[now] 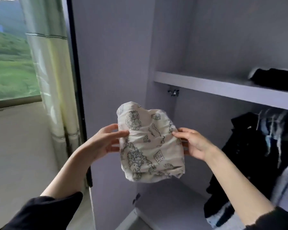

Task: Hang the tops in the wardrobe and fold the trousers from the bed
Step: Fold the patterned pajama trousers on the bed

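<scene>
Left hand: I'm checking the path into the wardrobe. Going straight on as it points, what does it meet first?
The left hand points rightward, so it meets the folded printed garment it already grips.

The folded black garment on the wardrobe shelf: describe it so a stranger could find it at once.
Start at the open wardrobe beside the curtained window and find its pale shelf. The folded black garment lies on top of that shelf at its right end. Unlike the dark clothes hanging below the shelf, it lies flat and folded, and unlike the printed cream bundle held in both hands, it is plain black.
</scene>
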`<state>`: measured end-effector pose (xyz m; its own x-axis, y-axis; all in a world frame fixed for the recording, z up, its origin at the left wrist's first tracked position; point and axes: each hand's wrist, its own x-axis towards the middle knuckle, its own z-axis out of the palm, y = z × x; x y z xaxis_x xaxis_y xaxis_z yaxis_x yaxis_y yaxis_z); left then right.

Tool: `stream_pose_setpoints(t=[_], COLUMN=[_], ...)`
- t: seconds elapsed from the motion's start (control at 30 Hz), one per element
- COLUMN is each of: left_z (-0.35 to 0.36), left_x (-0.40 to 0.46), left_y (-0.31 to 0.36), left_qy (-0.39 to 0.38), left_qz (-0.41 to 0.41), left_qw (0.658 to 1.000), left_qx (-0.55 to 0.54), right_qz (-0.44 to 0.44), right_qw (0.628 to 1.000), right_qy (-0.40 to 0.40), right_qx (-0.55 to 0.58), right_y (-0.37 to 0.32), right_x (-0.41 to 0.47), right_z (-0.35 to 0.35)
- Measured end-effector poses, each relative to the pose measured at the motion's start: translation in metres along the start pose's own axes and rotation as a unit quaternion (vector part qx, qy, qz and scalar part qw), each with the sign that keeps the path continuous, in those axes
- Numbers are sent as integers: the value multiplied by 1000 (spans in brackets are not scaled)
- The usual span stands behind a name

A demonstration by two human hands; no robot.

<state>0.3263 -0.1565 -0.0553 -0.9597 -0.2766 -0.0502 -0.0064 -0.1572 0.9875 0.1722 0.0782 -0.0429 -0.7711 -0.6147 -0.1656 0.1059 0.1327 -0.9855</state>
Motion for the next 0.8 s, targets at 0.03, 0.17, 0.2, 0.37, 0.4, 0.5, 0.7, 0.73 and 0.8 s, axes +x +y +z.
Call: stream_pose_setpoints(t=[0.03,0.17,0.2,0.37,0.4,0.5,0.7,0.73,0.8], left_z=[10,51,58,118,131,167,236,248,267], left_x=[19,97,108,182,196,230,302,316,343], left_y=[12,65,75,124,130,148,186,194,206], left_qy=[-22,-127,-138,-230,-241,-266,-310,-311,-307], left_qz=[5,42,50,89,94,106,130,141,156], left_qw=[1000,990,988,967,964,956,939,937,936], left_qx=[7,36,37,58,62,68,71,71,78], right_qz=[-12,-71,-78,-114,-119,-125,-142,-145,-144], right_qw=[1000,990,988,967,963,951,940,938,934], right_qy=[24,120,135,229,243,282,312,315,328], right_qx=[3,9,7,13,12,-1,-3,-1,4], right_y=[-9,-56,-64,-108,-116,-136,-176,-186,-203], right_x=[1,1,0,-6,-8,-11,7,15,33], right_z=[-15,-68,-75,-126,-136,-167,-238,-252,-276])
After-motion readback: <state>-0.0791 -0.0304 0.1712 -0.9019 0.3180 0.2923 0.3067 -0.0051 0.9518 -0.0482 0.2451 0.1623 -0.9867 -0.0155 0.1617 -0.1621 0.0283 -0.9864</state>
